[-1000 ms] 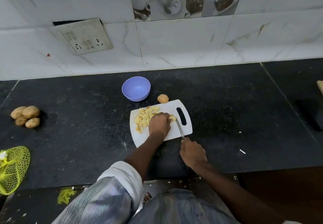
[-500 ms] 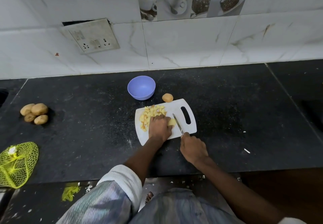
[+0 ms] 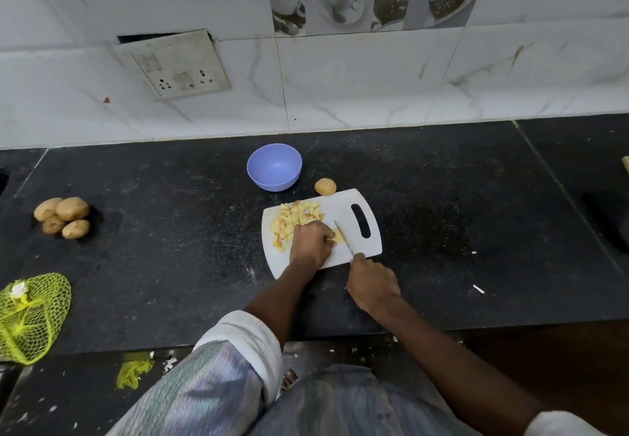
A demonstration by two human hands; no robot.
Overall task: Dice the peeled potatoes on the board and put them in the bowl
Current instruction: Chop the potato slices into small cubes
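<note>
A white cutting board [image 3: 371, 241] lies on the black counter. A pile of yellow diced potato [image 3: 292, 221] covers its left half. My left hand [image 3: 311, 243] presses a potato piece [image 3: 338, 237] down on the board, mostly hiding it. My right hand [image 3: 372, 282] grips the handle of a knife [image 3: 343, 236], whose blade lies against that piece. A whole peeled potato [image 3: 325, 186] sits on the counter just behind the board. The empty lilac bowl [image 3: 274, 167] stands further back and left.
Several unpeeled potatoes [image 3: 63, 217] lie at the far left. A yellow-green net bag [image 3: 30, 316] sits at the near left edge. A dark object [image 3: 609, 221] is at the far right. The tiled wall with a socket plate [image 3: 177, 64] closes the back.
The knife blade has shifted slightly against the piece under my left hand. The view has drifted a little; the bowl and the board stay where they were.
</note>
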